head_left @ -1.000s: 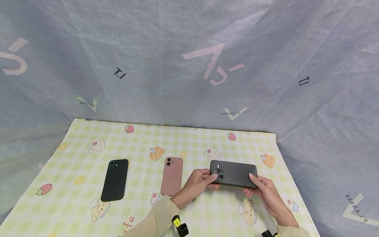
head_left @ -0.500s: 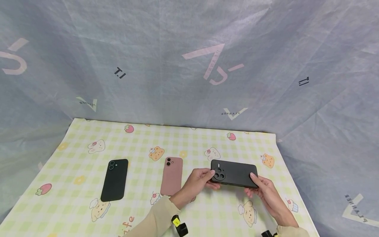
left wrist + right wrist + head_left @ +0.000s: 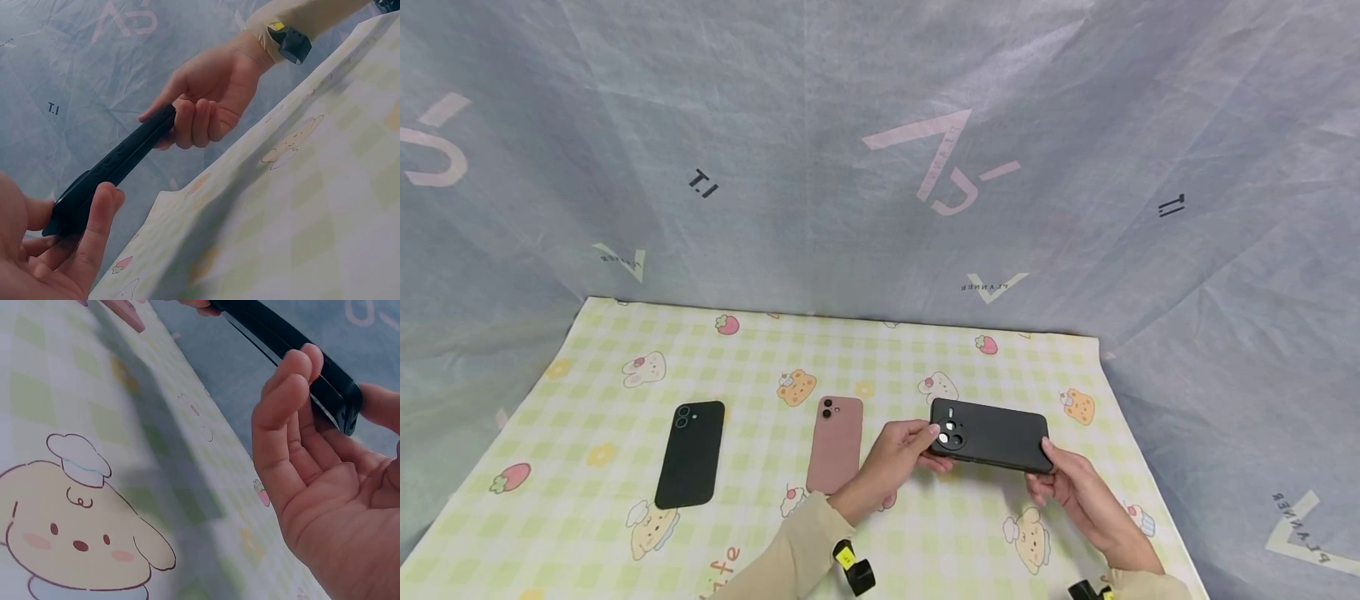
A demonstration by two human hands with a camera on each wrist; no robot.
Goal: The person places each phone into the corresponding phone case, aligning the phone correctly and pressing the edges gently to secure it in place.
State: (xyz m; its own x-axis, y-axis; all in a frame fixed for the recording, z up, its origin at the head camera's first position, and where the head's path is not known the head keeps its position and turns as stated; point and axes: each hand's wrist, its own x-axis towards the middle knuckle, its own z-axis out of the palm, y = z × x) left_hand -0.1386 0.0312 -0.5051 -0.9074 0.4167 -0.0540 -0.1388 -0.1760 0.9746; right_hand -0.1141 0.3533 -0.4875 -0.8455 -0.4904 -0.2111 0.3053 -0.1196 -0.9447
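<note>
A black phone (image 3: 1000, 435) with a round camera ring is held sideways above the table, its back facing up. At the camera end my left hand (image 3: 904, 454) pinches it, thumb on top beside the ring and fingers beneath. The opposite end is gripped by my right hand (image 3: 1086, 500), with the thumb at the corner. In the left wrist view the phone (image 3: 112, 169) appears edge-on between both hands, raised off the cloth with a shadow below. The right wrist view shows fingers (image 3: 290, 394) curled under the phone's edge.
A pink phone (image 3: 837, 442) lies face down left of my left hand, its lower end partly behind the wrist. Farther left lies a dark phone (image 3: 691, 454). A checked cartoon tablecloth (image 3: 745, 367) covers the table. Grey-blue fabric (image 3: 880, 167) hangs behind and beside it.
The black phone has shifted slightly left and up and changed tilt, so its lenses now catch the light. My right thumb has slid from the phone's back out to its end.
</note>
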